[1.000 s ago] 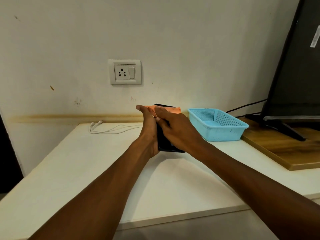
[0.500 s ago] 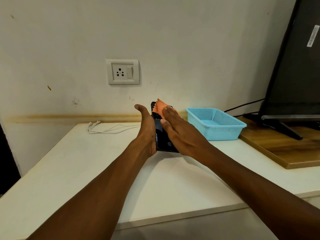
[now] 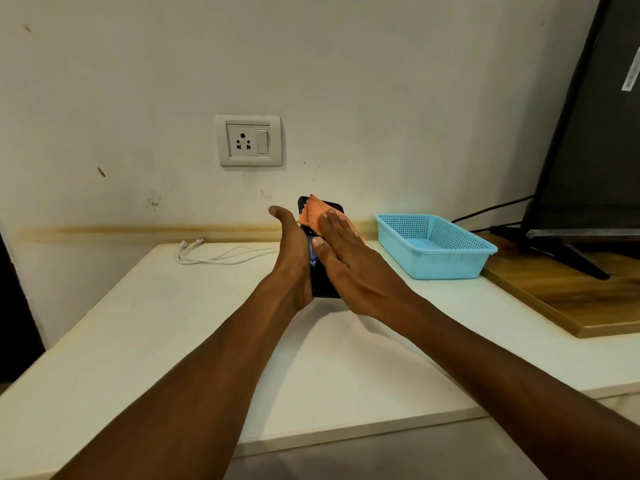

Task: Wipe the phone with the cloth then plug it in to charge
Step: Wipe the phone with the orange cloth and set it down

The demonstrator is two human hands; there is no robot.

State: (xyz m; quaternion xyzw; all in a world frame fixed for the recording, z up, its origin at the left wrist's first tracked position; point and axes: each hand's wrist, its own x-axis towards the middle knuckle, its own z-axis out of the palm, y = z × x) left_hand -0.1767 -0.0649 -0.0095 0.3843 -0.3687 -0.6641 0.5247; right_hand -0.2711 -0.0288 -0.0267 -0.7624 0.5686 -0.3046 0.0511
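My left hand point(image 3: 294, 258) holds a black phone point(image 3: 323, 285) upright above the white table point(image 3: 173, 323), with the thumb pointing up and the fingers hidden behind the phone. An orange cloth point(image 3: 313, 214) lies against the phone's upper face. My right hand point(image 3: 349, 265) presses the cloth onto the screen with flat, straight fingers. A white charging cable point(image 3: 221, 256) lies coiled on the table by the wall, to the left of my hands. The white wall socket point(image 3: 248, 140) with its switch is above it.
A light blue mesh basket point(image 3: 450, 261) stands on the table just right of my hands. Further right, a wooden board point(image 3: 571, 299) carries a dark TV point(image 3: 595, 133) on its stand, with black cables running along the wall.
My right hand's fingers have straightened from a curl and now lie flat on the cloth, which has slid along the phone's face. The left hand has kept its hold on the phone.
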